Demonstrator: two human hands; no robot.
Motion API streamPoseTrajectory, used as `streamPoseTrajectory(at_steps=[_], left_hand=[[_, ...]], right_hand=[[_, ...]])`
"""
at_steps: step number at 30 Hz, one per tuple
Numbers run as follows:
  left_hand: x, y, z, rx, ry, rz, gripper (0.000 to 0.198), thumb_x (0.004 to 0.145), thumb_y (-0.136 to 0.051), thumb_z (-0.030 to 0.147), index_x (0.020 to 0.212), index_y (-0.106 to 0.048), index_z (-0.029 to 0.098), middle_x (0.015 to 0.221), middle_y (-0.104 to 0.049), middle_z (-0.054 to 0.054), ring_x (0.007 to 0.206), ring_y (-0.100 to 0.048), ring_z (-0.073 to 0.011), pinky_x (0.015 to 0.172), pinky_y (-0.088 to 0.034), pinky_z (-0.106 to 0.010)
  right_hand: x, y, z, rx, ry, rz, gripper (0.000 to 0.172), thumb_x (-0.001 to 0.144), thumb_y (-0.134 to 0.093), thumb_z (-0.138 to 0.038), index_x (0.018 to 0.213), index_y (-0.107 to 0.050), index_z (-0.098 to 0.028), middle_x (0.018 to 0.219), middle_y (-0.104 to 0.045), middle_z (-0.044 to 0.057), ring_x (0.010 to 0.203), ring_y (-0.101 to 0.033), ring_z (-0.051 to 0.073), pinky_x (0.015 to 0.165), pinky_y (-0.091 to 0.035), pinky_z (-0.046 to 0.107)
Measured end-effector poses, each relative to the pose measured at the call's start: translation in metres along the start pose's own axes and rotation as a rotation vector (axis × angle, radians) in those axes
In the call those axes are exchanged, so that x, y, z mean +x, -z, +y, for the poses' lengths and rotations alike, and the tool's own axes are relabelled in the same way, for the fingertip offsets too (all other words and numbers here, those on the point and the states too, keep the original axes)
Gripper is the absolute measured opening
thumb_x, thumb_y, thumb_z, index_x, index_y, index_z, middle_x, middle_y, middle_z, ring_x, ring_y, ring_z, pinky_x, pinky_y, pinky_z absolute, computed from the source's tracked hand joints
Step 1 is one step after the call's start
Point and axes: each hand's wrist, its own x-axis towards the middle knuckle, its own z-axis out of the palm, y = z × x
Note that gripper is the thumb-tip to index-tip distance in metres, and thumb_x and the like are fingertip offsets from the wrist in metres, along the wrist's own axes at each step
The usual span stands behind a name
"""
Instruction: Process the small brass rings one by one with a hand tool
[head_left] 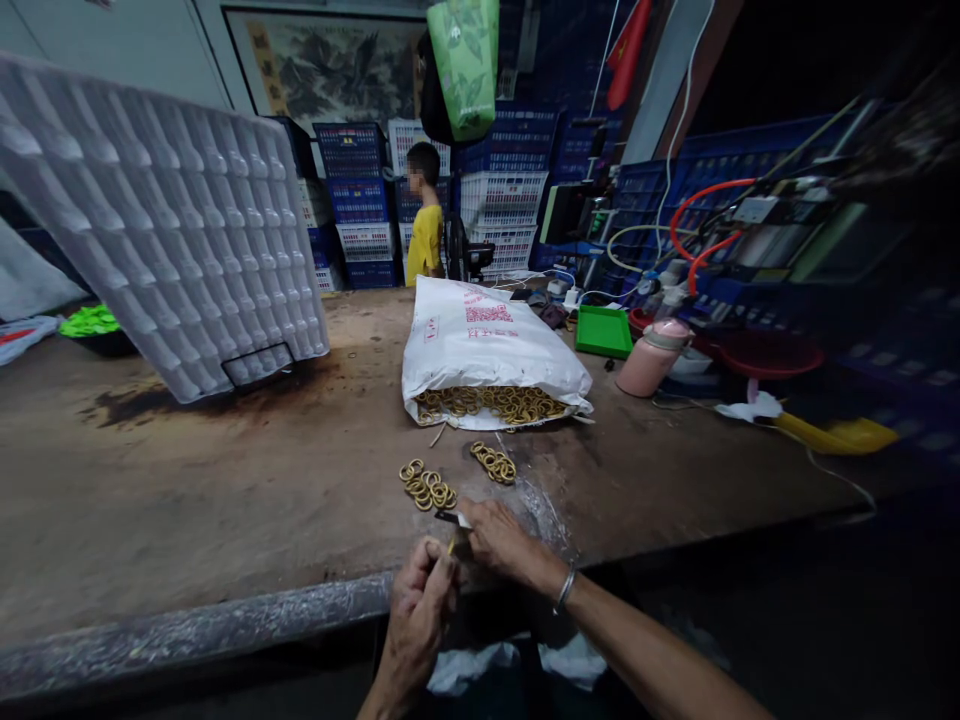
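Note:
My left hand [418,608] is closed in a pinch at the near edge of the wooden table [225,480], holding a small yellowish ring [453,543]. My right hand [501,540] is closed just beside it, gripping a small dark tool [450,518] whose tip points left over the ring. Two small heaps of brass-coloured rings [426,486] [494,463] lie on the table just beyond my hands. Behind them a white sack [487,345] lies on its side, its open mouth full of more rings [491,403].
A large white moulded tray [157,220] leans at the left. A green tray [604,331], a pink bottle [652,357], a red dish [761,352], a yellow scoop [840,435] and cabled equipment [750,225] crowd the right. A person in a yellow shirt [425,240] stands by stacked crates [360,190].

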Motion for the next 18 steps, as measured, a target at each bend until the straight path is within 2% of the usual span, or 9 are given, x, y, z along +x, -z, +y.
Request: streamPoseTrajectory(at_steps=[4,6,9,13,16,18], left_hand=[[-0.003,-0.006,0.009,-0.17,0.092,-0.001,0.031,0.07,-0.06,0.046,0.064,-0.05,0.018,0.05,-0.044,0.006,0.038,-0.028,-0.0032,0.037,-0.019,-0.017],[0.001,-0.002,0.009,-0.206,0.109,0.031,0.032,0.071,-0.058,0.048,0.067,-0.054,0.016,0.05,-0.045,0.005,0.039,-0.03,-0.0039,0.037,-0.021,-0.017],[0.006,0.007,0.006,-0.251,0.073,0.074,0.028,0.071,-0.059,0.043,0.07,-0.055,0.015,0.061,-0.054,0.001,0.043,-0.035,-0.0044,0.037,-0.024,-0.017],[0.006,0.017,0.003,-0.34,0.08,0.123,0.023,0.068,-0.064,0.036,0.076,-0.051,0.018,0.069,-0.06,0.0,0.045,-0.04,-0.0055,0.037,-0.026,-0.017],[0.006,0.024,0.002,-0.421,0.124,0.124,0.03,0.066,-0.066,0.031,0.09,-0.052,0.019,0.068,-0.06,0.0,0.047,-0.044,-0.0064,0.039,-0.028,-0.017],[0.008,0.029,0.0,-0.479,0.15,0.13,0.033,0.064,-0.068,0.028,0.092,-0.054,0.017,0.068,-0.06,0.0,0.05,-0.047,-0.0067,0.04,-0.03,-0.017]], right_hand=[[0.023,0.006,0.002,-0.045,-0.037,0.079,0.029,0.069,-0.037,-0.008,0.089,-0.055,-0.017,0.074,-0.064,0.006,0.065,-0.054,0.015,0.057,-0.027,0.025],[0.039,0.01,-0.002,-0.059,-0.04,0.116,0.024,0.073,-0.036,-0.01,0.087,-0.055,-0.018,0.076,-0.064,0.006,0.068,-0.054,0.015,0.059,-0.027,0.024],[0.065,0.012,-0.01,-0.074,-0.028,0.136,0.019,0.078,-0.038,-0.016,0.088,-0.055,-0.018,0.081,-0.064,0.006,0.072,-0.055,0.014,0.059,-0.027,0.023],[0.089,0.004,-0.021,-0.091,-0.024,0.13,0.017,0.082,-0.041,-0.024,0.091,-0.055,-0.019,0.087,-0.063,0.006,0.078,-0.056,0.016,0.06,-0.028,0.023],[0.097,-0.006,-0.027,-0.104,-0.035,0.129,0.018,0.082,-0.042,-0.029,0.091,-0.055,-0.02,0.091,-0.062,0.007,0.081,-0.056,0.018,0.061,-0.03,0.024],[0.1,-0.011,-0.029,-0.113,-0.041,0.124,0.017,0.081,-0.043,-0.028,0.09,-0.055,-0.02,0.091,-0.061,0.006,0.082,-0.057,0.018,0.061,-0.031,0.024]])
